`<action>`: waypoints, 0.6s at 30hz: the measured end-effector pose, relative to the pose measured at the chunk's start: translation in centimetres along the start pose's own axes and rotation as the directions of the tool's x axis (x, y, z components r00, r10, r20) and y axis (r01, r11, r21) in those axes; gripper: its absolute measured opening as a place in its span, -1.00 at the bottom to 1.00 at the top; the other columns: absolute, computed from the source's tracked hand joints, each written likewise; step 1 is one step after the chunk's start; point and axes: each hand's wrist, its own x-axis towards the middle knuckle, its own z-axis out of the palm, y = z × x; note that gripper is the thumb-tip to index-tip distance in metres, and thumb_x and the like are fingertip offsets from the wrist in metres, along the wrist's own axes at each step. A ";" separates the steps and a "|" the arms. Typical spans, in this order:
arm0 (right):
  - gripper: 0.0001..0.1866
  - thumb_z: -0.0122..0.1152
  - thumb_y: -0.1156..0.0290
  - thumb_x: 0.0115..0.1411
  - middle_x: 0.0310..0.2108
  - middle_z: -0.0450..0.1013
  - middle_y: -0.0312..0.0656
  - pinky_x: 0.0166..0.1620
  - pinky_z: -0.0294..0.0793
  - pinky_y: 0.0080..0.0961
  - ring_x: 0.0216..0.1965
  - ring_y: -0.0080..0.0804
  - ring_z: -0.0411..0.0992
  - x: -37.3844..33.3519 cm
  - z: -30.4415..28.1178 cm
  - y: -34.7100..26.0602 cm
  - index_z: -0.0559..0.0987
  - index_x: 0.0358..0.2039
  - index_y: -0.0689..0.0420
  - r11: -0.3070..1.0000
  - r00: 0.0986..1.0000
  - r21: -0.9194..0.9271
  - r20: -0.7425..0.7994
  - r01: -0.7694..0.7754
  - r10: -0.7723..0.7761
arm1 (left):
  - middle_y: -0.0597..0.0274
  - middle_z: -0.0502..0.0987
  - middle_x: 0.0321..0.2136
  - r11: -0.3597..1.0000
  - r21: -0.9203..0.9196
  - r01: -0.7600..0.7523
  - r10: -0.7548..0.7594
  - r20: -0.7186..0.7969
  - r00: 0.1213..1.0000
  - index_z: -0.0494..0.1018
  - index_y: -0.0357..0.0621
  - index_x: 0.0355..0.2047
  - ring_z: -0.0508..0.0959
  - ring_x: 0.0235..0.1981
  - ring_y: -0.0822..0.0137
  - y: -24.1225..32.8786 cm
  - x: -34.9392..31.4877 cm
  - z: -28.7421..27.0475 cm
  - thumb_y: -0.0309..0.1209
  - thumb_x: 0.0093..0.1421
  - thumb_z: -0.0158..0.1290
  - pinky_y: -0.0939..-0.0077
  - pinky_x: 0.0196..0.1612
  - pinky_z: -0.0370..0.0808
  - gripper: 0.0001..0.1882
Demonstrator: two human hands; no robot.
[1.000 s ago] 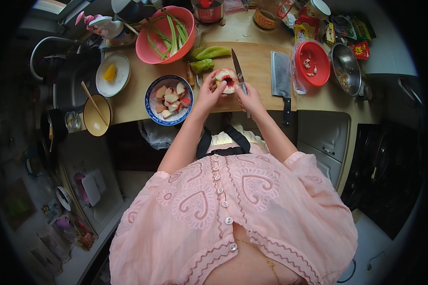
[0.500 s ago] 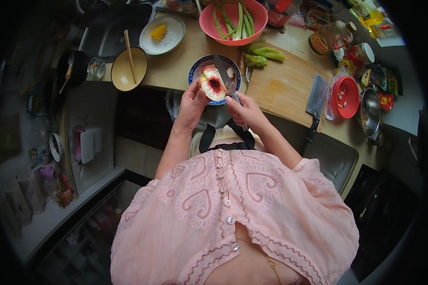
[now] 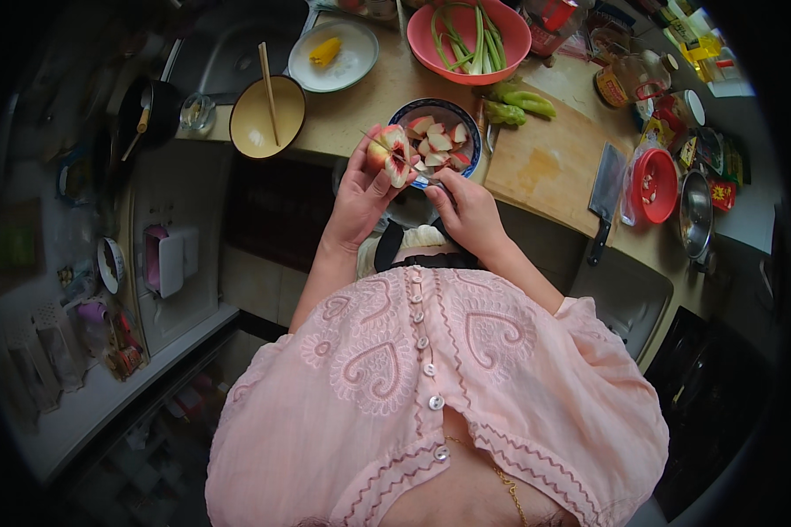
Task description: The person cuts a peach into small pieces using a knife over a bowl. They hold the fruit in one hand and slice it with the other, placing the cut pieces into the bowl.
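My left hand (image 3: 358, 200) is closed around a partly cut peach (image 3: 380, 158) with a dark red hollow in its white flesh. In my right hand (image 3: 473, 215) is a knife (image 3: 424, 175), its handle mostly covered by my fingers. The thin blade lies across the peach and seems to be in its flesh; how deep it goes I cannot tell. Just beyond my hands, a blue-patterned bowl (image 3: 476, 133) holds several cut peach pieces (image 3: 436, 140) with red skin. The peach is at the bowl's left edge.
Right of the bowl lies a wooden cutting board (image 3: 545, 167) with green peppers (image 3: 529, 103) and a cleaver (image 3: 606, 180). A pink bowl (image 3: 422, 54) of green stalks and a plate (image 3: 360, 75) with a yellow piece stand behind. Chopsticks (image 3: 269, 92) rest in a yellow bowl (image 3: 246, 132).
The peach has moved left off the bowl and turned, bringing the cut pieces into sight. The knife blade has tipped lower, across the peach. The whole view has shifted slightly.
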 end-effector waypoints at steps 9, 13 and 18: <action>-0.79 0.06 0.22 0.23 -0.50 0.43 -0.08 -0.45 0.38 -0.24 -0.45 -0.06 0.44 0.0 -0.3 -1.1 0.43 -0.31 0.10 0.998 0.997 -0.052 0.077 0.024 -0.020 | 0.13 0.24 0.15 0.999 -0.003 0.054 -0.053 0.122 0.991 -0.03 -0.11 0.28 0.40 0.08 0.09 0.6 0.2 -0.3 -0.23 0.08 0.17 0.26 0.08 0.43 -0.15; -0.78 0.04 0.22 0.23 -0.48 0.43 -0.08 -0.45 0.39 -0.24 -0.44 -0.06 0.44 0.0 -0.3 -1.3 0.42 -0.30 0.12 0.996 0.995 -0.073 0.084 0.051 -0.045 | 0.14 0.25 0.15 0.998 0.008 0.070 -0.071 0.103 0.992 0.02 -0.13 0.27 0.39 0.09 0.15 0.4 -0.1 -0.8 -0.19 0.07 0.18 0.26 0.07 0.43 -0.16; -0.77 0.03 0.22 0.24 -0.48 0.44 -0.09 -0.45 0.40 -0.24 -0.44 -0.07 0.45 -0.1 0.3 -0.5 0.41 -0.32 0.14 0.989 0.992 -0.082 0.051 0.119 -0.115 | 0.18 0.26 0.15 0.997 0.036 0.063 -0.067 0.108 0.992 0.05 -0.16 0.25 0.35 0.12 0.24 0.3 -0.4 -1.0 -0.14 0.04 0.20 0.29 0.12 0.37 -0.15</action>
